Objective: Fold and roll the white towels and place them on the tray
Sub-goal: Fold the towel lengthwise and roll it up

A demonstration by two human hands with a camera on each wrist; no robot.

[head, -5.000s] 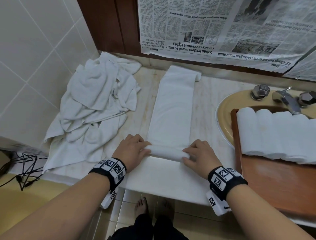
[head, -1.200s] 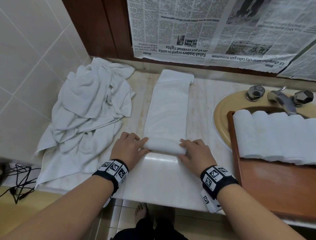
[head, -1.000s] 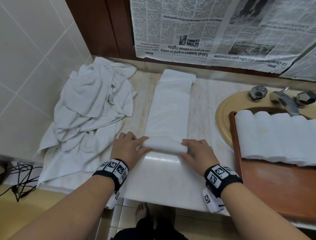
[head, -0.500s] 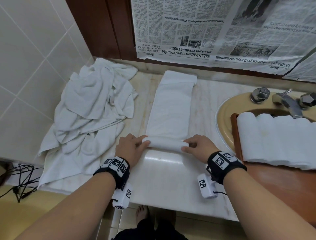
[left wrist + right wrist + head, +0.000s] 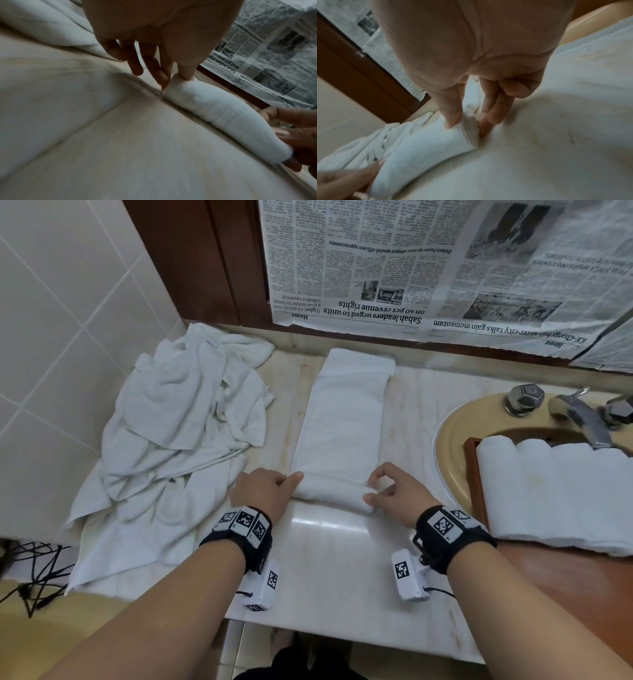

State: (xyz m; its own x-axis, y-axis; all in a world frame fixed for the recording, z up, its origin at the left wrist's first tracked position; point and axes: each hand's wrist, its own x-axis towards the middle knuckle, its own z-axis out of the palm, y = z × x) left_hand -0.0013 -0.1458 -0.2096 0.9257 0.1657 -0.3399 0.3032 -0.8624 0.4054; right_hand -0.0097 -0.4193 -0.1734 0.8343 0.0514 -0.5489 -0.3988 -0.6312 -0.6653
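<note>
The table (image 5: 346,570), a pale marble top, carries everything here. At its left lies a heap (image 5: 178,446) of loose white towels, crumpled against the tiled wall. At the right, a wooden tray (image 5: 548,587) sits over the sink (image 5: 448,446), and a row of rolls (image 5: 555,494), at least 4 of them, lies side by side across its far half, touching one another. Behind the sink stands the tap (image 5: 579,416). Newspaper (image 5: 445,268) hangs upside down on the wall behind the table.

Between heap and sink lies the towel (image 5: 346,419), folded into 1 long narrow strip that runs away from the person to the back edge of the table. Its near end is wound into a tight roll (image 5: 334,494) lying crosswise on the table, with the flat strip beyond it.

The left hand (image 5: 263,491) is at the roll's left end: in the left wrist view the thumb presses on top of the end while the fingers (image 5: 159,75) reach down beside it, so the grip pinches the roll. The right hand (image 5: 397,494) is at the right end; in the right wrist view its thumb and fingers (image 5: 494,112) close on the spiral end face, grasping the roll.
</note>
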